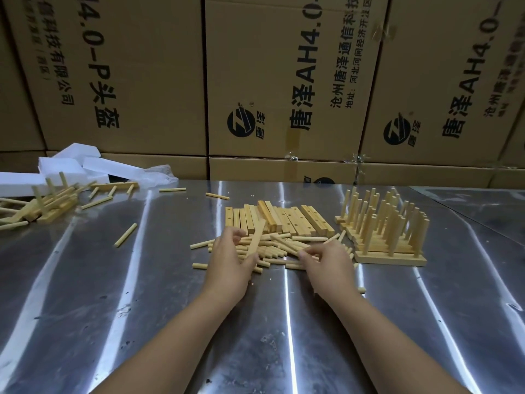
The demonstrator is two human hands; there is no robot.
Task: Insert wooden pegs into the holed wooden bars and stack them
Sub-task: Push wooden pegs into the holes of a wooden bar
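Steel table, cartons walling far edge, left hand gripping bar, right hand pinching peg

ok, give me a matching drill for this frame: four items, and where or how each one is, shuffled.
Items:
1. left hand
2. right hand
3. pegged bars
4. foam blocks

States:
a. white, far left
b. pinches a loose peg
c. stacked on the right, pegs upright
d. grips a bar, tilted

Pairs: 1-d, 2-b, 3-c, 4-a
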